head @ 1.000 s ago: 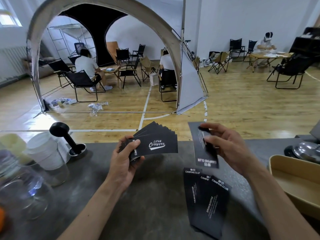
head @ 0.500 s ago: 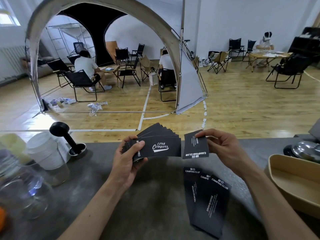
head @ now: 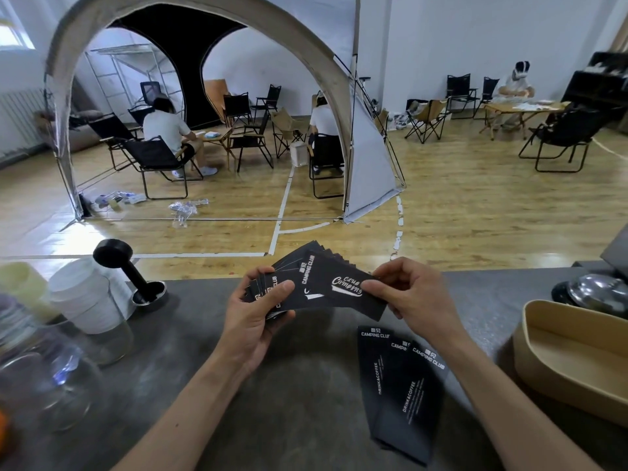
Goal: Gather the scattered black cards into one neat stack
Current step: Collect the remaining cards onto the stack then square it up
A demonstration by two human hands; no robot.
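Head view over a dark grey counter [head: 306,419]. The left hand [head: 253,321] holds a fanned bundle of black cards [head: 289,287] above the counter's far edge, its grip clenched on the bundle with the thumb pressed across the top faces. The right hand [head: 407,294] pinches a single black card [head: 350,290] printed "Camping Club" between thumb and fingers, its grip closed on the card's right end; this card lies over the right side of the fan and touches it. Three more black cards [head: 401,389], marked "CAMPING CLUB" and "DRINK&COFFEE", lie overlapped and flat on the counter below the right hand, toward the near edge. At the counter's left side stand a stack of white cups [head: 85,300], a black tamper [head: 125,266] in its metal base, and clear glassware [head: 44,379]. At the right edge sit a beige tray [head: 530,338] and a domed metal bell [head: 598,290].
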